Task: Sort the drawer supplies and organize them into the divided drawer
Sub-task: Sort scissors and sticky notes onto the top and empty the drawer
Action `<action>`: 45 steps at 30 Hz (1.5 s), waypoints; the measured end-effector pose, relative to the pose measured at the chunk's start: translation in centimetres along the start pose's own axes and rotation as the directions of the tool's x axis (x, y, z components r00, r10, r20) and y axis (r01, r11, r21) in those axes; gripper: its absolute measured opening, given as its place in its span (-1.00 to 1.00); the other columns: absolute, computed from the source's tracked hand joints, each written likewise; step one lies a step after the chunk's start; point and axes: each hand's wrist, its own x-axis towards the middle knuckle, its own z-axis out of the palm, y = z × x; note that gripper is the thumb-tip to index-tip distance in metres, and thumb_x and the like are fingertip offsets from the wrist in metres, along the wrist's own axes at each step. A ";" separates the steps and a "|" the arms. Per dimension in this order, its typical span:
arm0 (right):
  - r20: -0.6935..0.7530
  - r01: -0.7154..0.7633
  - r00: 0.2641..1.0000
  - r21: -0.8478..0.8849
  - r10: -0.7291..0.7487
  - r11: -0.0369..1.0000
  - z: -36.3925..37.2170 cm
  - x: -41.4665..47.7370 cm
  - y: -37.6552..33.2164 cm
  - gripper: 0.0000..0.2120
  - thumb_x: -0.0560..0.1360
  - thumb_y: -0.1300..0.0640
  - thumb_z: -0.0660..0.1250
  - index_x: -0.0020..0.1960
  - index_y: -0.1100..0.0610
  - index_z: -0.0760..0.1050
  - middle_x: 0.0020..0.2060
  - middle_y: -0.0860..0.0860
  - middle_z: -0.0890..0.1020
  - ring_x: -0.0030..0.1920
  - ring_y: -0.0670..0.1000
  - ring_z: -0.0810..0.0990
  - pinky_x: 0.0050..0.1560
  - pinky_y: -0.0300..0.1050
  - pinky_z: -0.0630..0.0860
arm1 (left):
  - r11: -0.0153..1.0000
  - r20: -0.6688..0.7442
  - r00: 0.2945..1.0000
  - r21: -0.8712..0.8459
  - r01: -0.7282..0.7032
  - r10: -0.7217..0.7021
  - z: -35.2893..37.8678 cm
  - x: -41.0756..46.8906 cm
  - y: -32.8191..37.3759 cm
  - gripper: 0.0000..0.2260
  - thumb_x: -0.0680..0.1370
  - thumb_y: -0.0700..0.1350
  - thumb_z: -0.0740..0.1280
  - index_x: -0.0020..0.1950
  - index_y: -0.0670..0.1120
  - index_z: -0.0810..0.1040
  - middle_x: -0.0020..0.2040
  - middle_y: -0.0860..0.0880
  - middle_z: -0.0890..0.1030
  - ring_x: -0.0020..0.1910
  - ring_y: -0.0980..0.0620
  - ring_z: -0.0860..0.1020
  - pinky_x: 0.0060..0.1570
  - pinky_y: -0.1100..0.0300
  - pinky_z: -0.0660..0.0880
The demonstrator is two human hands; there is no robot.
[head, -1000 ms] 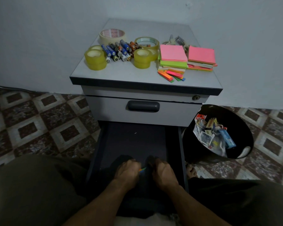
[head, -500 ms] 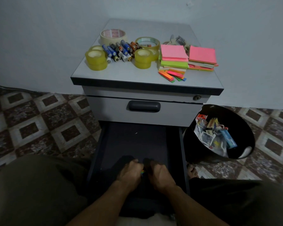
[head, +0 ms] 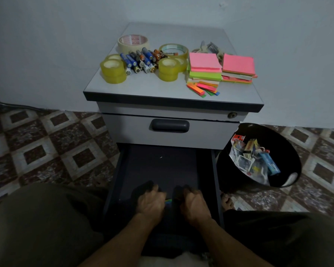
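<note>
Half a second ago my two hands were bunched close together at the bottom middle of the picture, almost touching. Now my left hand (head: 151, 201) has slid a little to the left and my right hand (head: 196, 204) a little to the right. There is a gap between them again, much like one second ago. In that gap the small bright thing (head: 168, 201), low in the open drawer (head: 158, 166), shows a bit more than it did. My fingers have curled under more tightly, and it is too dark to tell what they hold.
</note>
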 end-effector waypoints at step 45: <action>-0.023 0.035 0.999 0.253 -0.031 0.967 0.6 0.2 -0.4 -0.88 0.53 0.09 0.25 0.01 0.09 0.52 -0.06 0.02 0.62 -0.10 0.02 0.62 -0.07 -0.13 0.58 | 0.960 -0.076 0.997 -0.278 -0.019 -0.002 0.4 0.0 0.7 -0.74 0.65 -0.13 0.19 0.27 -0.15 0.55 0.34 -0.15 0.46 0.30 -0.18 0.46 0.24 0.07 0.41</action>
